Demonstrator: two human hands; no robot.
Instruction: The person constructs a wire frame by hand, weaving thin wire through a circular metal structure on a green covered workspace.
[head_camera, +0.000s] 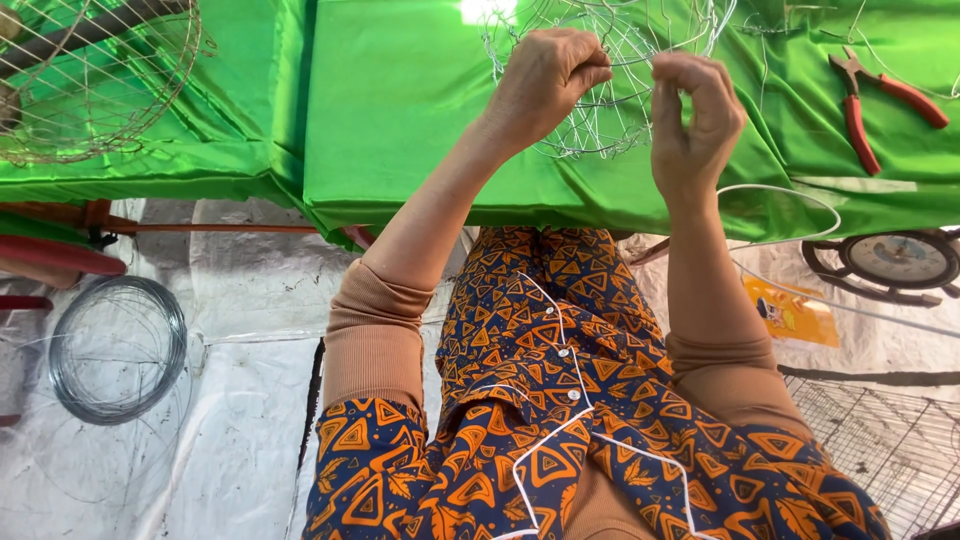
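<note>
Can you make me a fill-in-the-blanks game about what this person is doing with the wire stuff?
1. Both hands, the left hand and the right hand, work on a round wire ____.
2. The table is covered with a shiny ____ cloth.
3. The pliers have ____ handles.
4. A coil of wire lies on the ____.

Missing words: basket; green; red; floor

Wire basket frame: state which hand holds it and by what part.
Both do. The left hand grips the near side of the wire basket frame, fingers curled around its wires; the right hand pinches a wire at its right edge.
</note>
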